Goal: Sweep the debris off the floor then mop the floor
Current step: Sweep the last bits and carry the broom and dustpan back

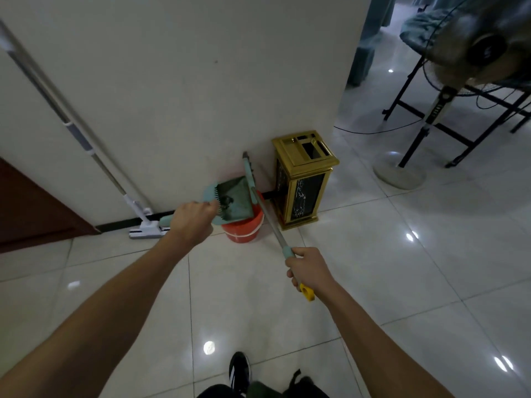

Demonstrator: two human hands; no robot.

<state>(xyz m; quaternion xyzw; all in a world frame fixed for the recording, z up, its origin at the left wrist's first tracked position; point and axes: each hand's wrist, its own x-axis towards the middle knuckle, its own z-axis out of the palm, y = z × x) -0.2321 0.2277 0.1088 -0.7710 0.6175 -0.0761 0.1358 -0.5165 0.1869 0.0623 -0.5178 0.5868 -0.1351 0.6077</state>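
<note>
A teal dustpan [235, 201] with dark debris in it is tilted over an orange bucket [244, 229] by the wall. My left hand [192, 219] is shut on the dustpan's handle. My right hand [309, 270] grips the grey broom handle [270, 222], which has a teal grip and a yellow end cap. The teal broom head [249, 175] sits upright at the dustpan's right edge, above the bucket. A flat mop [146, 228] with a long grey pole leans against the white wall at the left.
A gold and black bin [304, 182] stands right of the bucket. A standing fan [431, 110] with a round base, a cable and black folding table legs [474, 136] fill the right. Glossy white floor tiles [402, 282] spread around. My shoe [240, 372] is at the bottom.
</note>
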